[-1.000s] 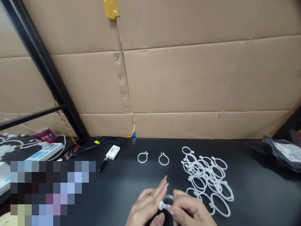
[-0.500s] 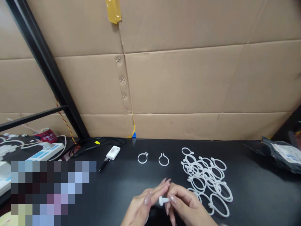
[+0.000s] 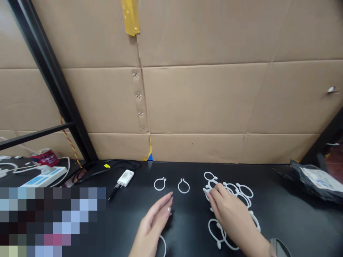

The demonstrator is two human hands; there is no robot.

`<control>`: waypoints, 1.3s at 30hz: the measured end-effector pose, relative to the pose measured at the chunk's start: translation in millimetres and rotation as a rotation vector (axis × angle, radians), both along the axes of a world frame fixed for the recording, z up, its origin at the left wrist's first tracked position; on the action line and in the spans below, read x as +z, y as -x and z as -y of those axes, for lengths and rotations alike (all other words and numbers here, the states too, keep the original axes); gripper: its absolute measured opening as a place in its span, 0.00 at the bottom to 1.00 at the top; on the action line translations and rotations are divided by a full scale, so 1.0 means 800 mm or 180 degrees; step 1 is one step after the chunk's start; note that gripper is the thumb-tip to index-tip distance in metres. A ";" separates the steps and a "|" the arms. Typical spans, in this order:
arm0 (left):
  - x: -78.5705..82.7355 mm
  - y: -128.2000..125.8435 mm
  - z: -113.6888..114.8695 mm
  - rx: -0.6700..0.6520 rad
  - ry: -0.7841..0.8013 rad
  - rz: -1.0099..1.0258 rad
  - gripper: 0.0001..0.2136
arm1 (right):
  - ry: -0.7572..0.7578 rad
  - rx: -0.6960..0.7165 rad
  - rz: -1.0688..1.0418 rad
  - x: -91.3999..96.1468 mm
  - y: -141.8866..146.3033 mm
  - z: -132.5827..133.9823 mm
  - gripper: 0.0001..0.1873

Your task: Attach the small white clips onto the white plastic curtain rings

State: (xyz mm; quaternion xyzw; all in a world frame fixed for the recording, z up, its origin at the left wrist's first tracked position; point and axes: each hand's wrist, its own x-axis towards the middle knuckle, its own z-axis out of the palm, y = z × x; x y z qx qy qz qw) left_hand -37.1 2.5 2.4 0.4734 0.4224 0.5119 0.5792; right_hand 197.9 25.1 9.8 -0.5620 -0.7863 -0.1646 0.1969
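My left hand (image 3: 154, 221) hovers at the front middle of the table, fingers stretched and thumb apart, with nothing visible between them. Part of a white plastic ring (image 3: 164, 246) shows beside its wrist. Over the pile of white rings (image 3: 245, 191) on the right, my right hand (image 3: 227, 207) has its fingers bent and pinched around the end of a white ring (image 3: 205, 191); the hand hides much of the pile. Two single rings with small knobbed ends, a left one (image 3: 159, 184) and a right one (image 3: 183, 186), lie behind my hands.
A white adapter with a black plug (image 3: 125, 177) lies left of the single rings, near black cables (image 3: 115, 163). Farther left are a power strip (image 3: 50, 175) and a red can (image 3: 45, 157). A black plastic package (image 3: 311, 182) lies at right. Cardboard (image 3: 200, 100) walls the back.
My hands have parted. The right one has moved right onto the ring pile, and the white knobbed piece it held between the hands no longer shows there. The left hand has shifted slightly left.
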 end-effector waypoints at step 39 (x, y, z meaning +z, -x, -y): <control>-0.019 0.000 -0.005 -0.0234 -0.0072 0.0400 0.24 | 0.3046 0.1332 -0.3335 -0.006 0.025 -0.005 0.15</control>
